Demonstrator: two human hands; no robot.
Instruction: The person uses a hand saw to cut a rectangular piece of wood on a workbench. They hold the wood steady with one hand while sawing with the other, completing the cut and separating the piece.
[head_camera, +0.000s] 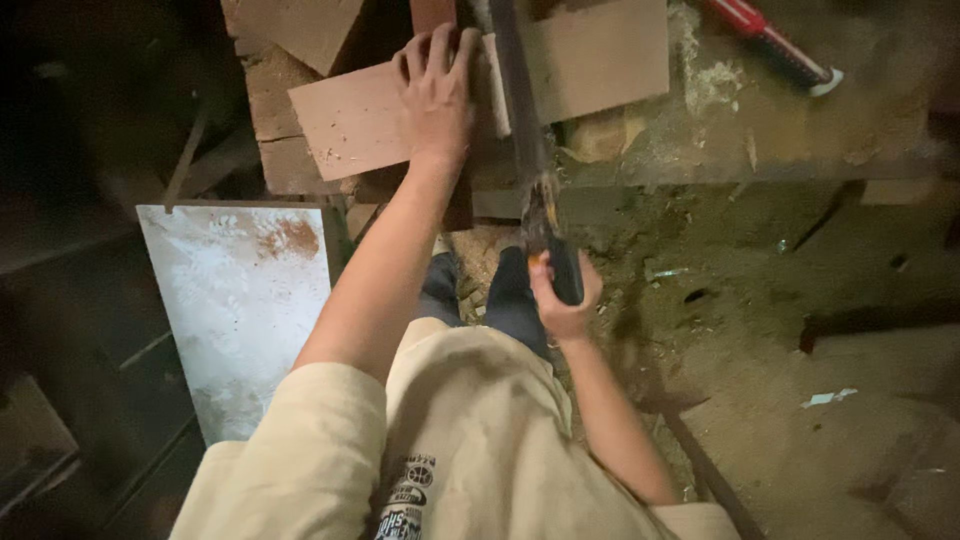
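The left hand (435, 95) lies flat, palm down, on a thin reddish board (350, 125). Its fingers (440, 50) are slightly spread and press the board onto the workbench (800, 130), their tips reaching the board's far edge. Just to the right of those fingers runs the blade of a handsaw (520, 110), close beside the little finger but not clearly touching it. The right hand (562, 295) is closed around the saw's dark handle, fingers wrapped and thumb toward the blade, so that grip is a full fist, not a pinch.

The saw's long axis runs away from the right hand, up and slightly left across the board, nearly in line with the right forearm. The board's long axis lies crosswise to the blade. The left hand is the nearer one to the place where blade meets board; the right hand sits well back, below the bench edge.

Further out from the left fingers: a second, similar board piece (600, 55) lies on the far side of the blade, and other wood offcuts (300, 30) lie beyond the fingertips. Well to the right rests one red-handled tool (775, 45). Below the left forearm lies one pale, stained panel (240, 300). Sawdust covers the floor (760, 330).

Counted: one saw, two hands, two thin board pieces at the blade.
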